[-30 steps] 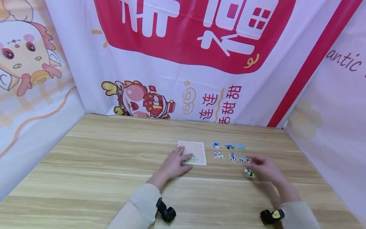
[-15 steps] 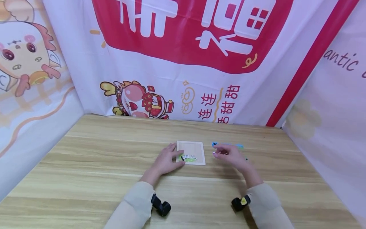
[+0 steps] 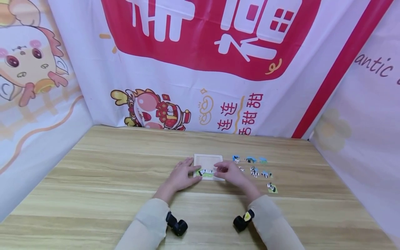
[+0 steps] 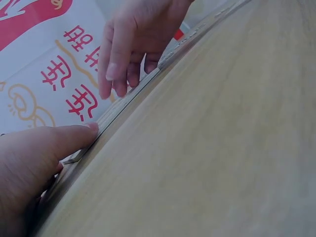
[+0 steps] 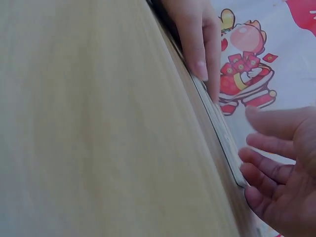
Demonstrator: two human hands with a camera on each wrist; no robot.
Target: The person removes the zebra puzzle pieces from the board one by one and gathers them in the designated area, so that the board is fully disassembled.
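Observation:
A small square wooden jigsaw tray [image 3: 208,160] lies on the table, with zebra-striped and green puzzle pieces [image 3: 206,172] along its near side. My left hand [image 3: 181,176] rests at the tray's left side, its thumb straight against the near edge in the left wrist view. Over the tray's right side hovers my right hand [image 3: 233,173]; in the right wrist view its thumb stands apart from loosely bent fingers, and no piece shows between them. Loose puzzle pieces lie right of the tray: a striped one [image 3: 254,172], a blue one [image 3: 250,159] and a panda one [image 3: 272,188].
The wood-grain table [image 3: 118,194] reaches back to a printed cloth [image 3: 175,66] hanging behind it. More cloth hangs on the left and right. A black wrist camera [image 3: 179,227] sits at the left sleeve, another camera [image 3: 240,223] at the right.
My right hand has moved left, from the loose pieces over to the tray's right side. My left hand has drawn back to the tray's left edge, uncovering the pieces inside.

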